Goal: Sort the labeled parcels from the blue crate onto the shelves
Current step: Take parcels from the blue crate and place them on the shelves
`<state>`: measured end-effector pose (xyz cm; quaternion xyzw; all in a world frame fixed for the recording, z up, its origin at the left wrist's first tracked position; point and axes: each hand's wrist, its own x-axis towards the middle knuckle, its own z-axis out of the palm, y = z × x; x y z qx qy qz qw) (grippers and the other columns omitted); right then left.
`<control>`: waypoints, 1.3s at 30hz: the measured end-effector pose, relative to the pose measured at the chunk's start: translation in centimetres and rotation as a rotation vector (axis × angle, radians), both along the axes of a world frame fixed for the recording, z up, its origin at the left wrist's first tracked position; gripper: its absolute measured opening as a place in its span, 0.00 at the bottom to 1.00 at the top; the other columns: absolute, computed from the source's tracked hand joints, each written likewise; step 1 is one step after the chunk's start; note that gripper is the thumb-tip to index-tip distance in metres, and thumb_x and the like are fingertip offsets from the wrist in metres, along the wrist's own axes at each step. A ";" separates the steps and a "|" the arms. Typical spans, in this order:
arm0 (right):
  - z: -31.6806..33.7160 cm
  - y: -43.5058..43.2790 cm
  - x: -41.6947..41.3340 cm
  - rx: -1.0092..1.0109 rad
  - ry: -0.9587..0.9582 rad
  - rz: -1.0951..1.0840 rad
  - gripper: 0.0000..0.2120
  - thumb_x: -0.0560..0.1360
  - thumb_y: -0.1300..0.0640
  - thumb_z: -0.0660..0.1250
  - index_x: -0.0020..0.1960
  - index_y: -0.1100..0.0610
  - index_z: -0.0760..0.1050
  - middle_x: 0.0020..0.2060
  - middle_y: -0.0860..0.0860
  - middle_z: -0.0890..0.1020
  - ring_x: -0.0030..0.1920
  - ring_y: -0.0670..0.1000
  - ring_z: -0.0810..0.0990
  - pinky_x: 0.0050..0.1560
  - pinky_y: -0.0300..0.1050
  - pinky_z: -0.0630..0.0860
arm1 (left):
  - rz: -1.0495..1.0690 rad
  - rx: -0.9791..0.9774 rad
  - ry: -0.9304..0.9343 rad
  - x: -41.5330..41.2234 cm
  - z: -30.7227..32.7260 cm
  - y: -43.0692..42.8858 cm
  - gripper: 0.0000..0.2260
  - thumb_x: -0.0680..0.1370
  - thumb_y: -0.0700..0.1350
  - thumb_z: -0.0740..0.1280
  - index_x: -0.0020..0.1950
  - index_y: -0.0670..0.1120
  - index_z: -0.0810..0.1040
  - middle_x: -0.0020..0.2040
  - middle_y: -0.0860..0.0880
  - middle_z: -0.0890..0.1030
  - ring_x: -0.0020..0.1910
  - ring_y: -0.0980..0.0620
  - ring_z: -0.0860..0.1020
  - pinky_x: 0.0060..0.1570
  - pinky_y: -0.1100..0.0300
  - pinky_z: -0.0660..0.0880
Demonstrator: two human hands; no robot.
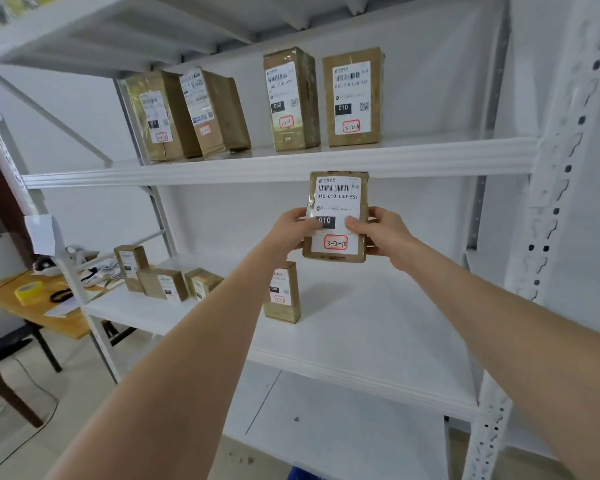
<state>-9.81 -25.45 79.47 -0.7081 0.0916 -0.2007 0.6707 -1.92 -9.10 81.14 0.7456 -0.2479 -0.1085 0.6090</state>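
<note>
Left hand point(293, 230) and right hand point(385, 233) hold a brown parcel point(336, 199) upright before white shelving, fingers point(297, 213) curled round its sides. Its label seems to read 3-2-10. Placing step: probably lift it onto the upper shelf point(430, 157), right of the 3-2-8 parcel point(354, 98).

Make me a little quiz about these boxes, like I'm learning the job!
1. True or false: both the left hand and the right hand grip the held parcel.
2. Its red-boxed code reads: A 3-2-10, B 3-2-8, C 5-1-1?
3. Fill in: the rightmost parcel on the upper shelf shows the big number ___.
Key: 1 true; 2 A; 3 010.
</note>
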 end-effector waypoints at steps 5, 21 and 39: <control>0.4 0.5 1.0 -0.013 0.019 0.037 0.20 0.72 0.56 0.74 0.61 0.55 0.71 0.48 0.52 0.84 0.44 0.50 0.85 0.38 0.42 0.80 | -0.051 0.056 -0.094 2.0 1.8 1.0 0.18 0.72 0.46 0.73 0.60 0.47 0.74 0.52 0.49 0.82 0.47 0.52 0.82 0.44 0.58 0.81; 12.6 1.2 1.3 -0.088 -0.244 -0.183 0.15 0.73 0.55 0.72 0.59 0.53 0.76 0.46 0.47 0.85 0.42 0.46 0.85 0.37 0.38 0.79 | -0.225 -0.215 -0.271 5.1 14.4 0.3 0.19 0.73 0.45 0.73 0.62 0.46 0.74 0.43 0.54 0.83 0.37 0.59 0.83 0.32 0.65 0.78; 17.4 -8.4 -4.3 -0.534 -0.208 -0.795 0.13 0.75 0.55 0.67 0.58 0.48 0.75 0.51 0.49 0.83 0.50 0.53 0.81 0.52 0.53 0.79 | -0.163 -0.180 -0.371 -1.3 18.4 -14.7 0.17 0.80 0.37 0.61 0.69 0.44 0.69 0.63 0.44 0.78 0.60 0.43 0.77 0.58 0.46 0.77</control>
